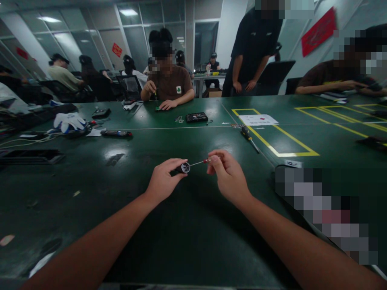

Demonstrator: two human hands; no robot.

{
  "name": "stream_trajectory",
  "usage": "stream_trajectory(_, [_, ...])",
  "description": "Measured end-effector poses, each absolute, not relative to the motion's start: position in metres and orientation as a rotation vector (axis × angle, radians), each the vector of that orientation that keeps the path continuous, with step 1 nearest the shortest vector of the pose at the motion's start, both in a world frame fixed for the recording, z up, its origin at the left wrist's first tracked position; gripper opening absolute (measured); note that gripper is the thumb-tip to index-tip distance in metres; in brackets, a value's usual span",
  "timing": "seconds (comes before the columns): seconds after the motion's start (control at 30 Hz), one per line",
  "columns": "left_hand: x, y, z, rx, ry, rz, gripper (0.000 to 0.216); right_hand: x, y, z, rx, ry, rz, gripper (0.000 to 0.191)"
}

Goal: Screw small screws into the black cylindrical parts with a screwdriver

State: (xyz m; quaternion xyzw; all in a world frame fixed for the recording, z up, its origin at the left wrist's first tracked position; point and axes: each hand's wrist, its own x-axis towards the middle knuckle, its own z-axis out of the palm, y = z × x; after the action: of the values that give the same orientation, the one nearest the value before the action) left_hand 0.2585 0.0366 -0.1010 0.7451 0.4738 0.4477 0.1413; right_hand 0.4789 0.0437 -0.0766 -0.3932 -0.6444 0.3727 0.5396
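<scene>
My left hand (165,176) is closed around a short dark cylindrical part (185,167) with a pale ring at its open end, which faces right. My right hand (227,172) pinches a thin screwdriver (198,163) by its handle, which looks clear and red. The slim metal shaft points left, and its tip is at the open end of the cylinder; how far inside it reaches I cannot tell. Both hands are above the green table (187,225). Fingers hide most of the handle and the cylinder's far side.
A larger yellow-and-black screwdriver (250,139) lies beyond my right hand. Farther off are a black case (196,117) and a paper sheet (258,120). White gloves (69,122) and a dark cylindrical tool (116,133) lie at left. A person (169,86) works across the table.
</scene>
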Motion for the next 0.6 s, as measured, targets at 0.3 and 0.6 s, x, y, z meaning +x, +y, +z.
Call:
stream_trajectory(0.3, [0.259,0.039,-0.104,2.165,1.347,1.267,0.041,0.48,0.035,-0.073,-0.857,-1.663,0.896,0.032])
stream_trajectory(0.6, [0.258,0.039,-0.106,2.211,1.344,1.208,0.042,0.475,0.047,-0.079,-0.899,-1.373,1.016,0.023])
